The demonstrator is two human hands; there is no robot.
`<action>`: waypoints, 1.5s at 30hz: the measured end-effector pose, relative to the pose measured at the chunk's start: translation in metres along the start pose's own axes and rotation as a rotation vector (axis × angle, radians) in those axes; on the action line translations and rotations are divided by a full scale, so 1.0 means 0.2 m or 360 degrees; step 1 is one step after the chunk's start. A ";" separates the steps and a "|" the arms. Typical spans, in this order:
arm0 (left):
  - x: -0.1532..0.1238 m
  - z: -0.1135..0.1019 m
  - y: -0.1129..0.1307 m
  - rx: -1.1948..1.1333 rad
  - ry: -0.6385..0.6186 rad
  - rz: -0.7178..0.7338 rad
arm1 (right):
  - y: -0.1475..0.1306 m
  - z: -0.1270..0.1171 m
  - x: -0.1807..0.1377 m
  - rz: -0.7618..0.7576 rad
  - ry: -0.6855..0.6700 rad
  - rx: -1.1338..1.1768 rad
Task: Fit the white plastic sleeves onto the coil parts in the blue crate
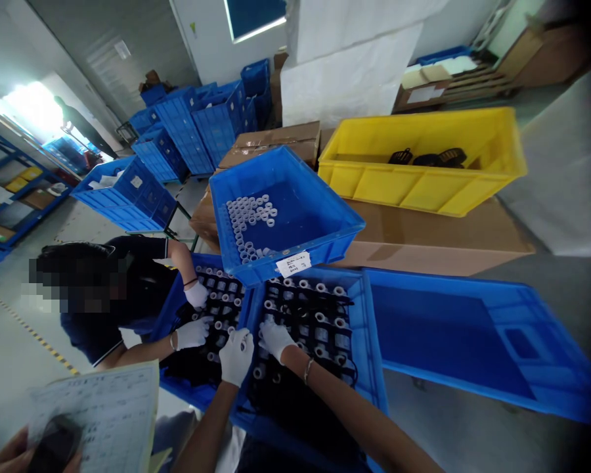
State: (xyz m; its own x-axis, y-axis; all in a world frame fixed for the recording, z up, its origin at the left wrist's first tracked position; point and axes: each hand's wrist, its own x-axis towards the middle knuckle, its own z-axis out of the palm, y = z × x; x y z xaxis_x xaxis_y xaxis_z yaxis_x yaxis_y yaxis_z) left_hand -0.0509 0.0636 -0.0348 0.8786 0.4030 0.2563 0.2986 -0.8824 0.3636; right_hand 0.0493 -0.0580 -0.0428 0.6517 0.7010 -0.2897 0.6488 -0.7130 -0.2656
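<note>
Left hand (236, 358), white-gloved, has thumb and fingers pinched together on what looks like one white ring (245, 343); the glove hides part of it. Right hand (276, 340), also gloved, has its fingers down among the ring-topped pieces (321, 317) on the near-left side of the right crate (368, 315). Can't tell if those fingertips are apart or gripping something. One bracelet (308, 370) on that wrist.

Way too many pieces to count, and the black stuff (300, 402) below the right fingers is so dark it blurs into one mass. Left crate (197, 396), left of the left fingers, has more of the same, with one co-worker (148, 282) reaching over it and hiding part of it.

Just beyond both hands is one blue bin (308, 207) with a few dozen loose rings (249, 209), too bunched for an exact count. Its one label (294, 264) has several handwritten lines, too small to read. Farther off, right of the fingers, one yellow bin (414, 187) shows about three black parts (426, 159), bottoms hidden by its wall.

Lower left of the left fingers: one sheet (123, 414), writing illegible, plus one dark phone (55, 443), both cut off or blurry, with their holder mostly out of frame.
</note>
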 end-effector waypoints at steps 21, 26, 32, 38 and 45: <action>-0.01 0.00 0.00 -0.0112 -0.0017 -0.0042 | 0.04 0.04 0.02 0.0015 -0.0062 -0.0059; -0.01 0.01 -0.01 -0.0127 -0.0005 -0.0019 | 0.04 -0.02 0.00 -0.0016 -0.0074 -0.0063; -0.01 0.01 0.01 -0.0126 -0.0017 -0.0029 | 0.05 -0.02 -0.01 -0.0241 -0.0123 -0.0045; -0.02 0.01 0.01 -0.0154 0.0021 -0.0042 | 0.17 -0.03 0.01 -0.0699 -0.0062 -0.0138; -0.01 0.01 0.00 -0.0130 -0.0010 -0.0009 | 0.18 -0.03 0.00 -0.0511 -0.0047 -0.0079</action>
State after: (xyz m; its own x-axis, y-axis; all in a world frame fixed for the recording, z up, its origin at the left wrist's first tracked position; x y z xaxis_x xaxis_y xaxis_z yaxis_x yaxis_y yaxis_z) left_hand -0.0526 0.0622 -0.0379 0.8793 0.4061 0.2487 0.2723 -0.8573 0.4370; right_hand 0.0746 -0.0827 -0.0468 0.3992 0.8888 -0.2250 0.8383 -0.4532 -0.3030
